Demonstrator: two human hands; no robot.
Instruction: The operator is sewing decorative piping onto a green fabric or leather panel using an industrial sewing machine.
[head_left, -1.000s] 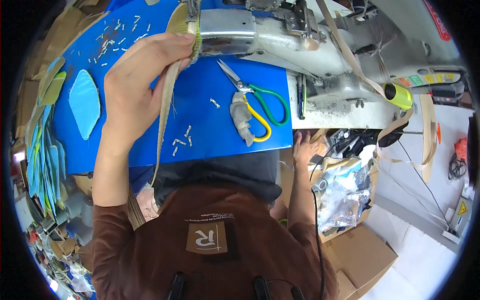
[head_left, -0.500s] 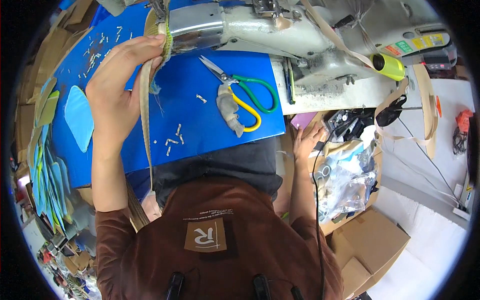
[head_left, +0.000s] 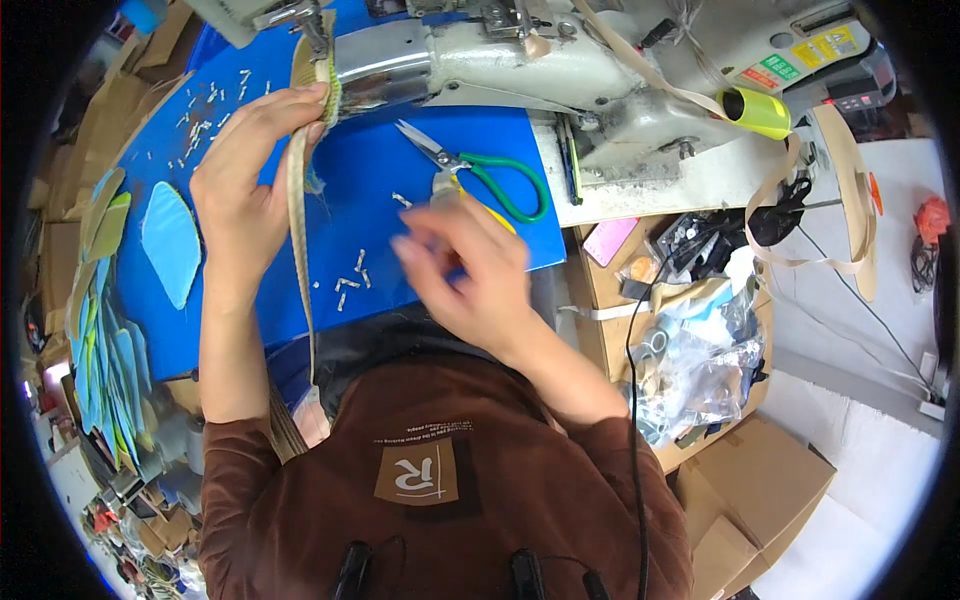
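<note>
My left hand (head_left: 255, 160) is closed, thumb and fingers pinching a yellow-green fabric piece (head_left: 331, 98) edged with beige binding tape (head_left: 298, 190). Its upper end lies under the presser foot (head_left: 318, 40) of a sewing machine (head_left: 480, 60), and the tape hangs down toward my lap. My right hand (head_left: 468, 262) hovers over the front edge of the blue table (head_left: 370, 200), its fingers curled but smeared by motion. Whether they hold anything I cannot make out. Just beyond it lie scissors (head_left: 505, 190) with green and yellow handles, partly hidden by that hand.
Light blue fabric pieces (head_left: 170, 243) lie at the left, beside a hanging stack (head_left: 105, 350). Several small pale scraps (head_left: 352, 280) dot the table. To the right are a pink phone-like slab (head_left: 610, 240), clear plastic bags (head_left: 690, 370) and a cardboard box (head_left: 750, 490).
My right hand has come from the pink slab at the right to the blue table near the scissors. My left hand still holds the fabric at the machine.
</note>
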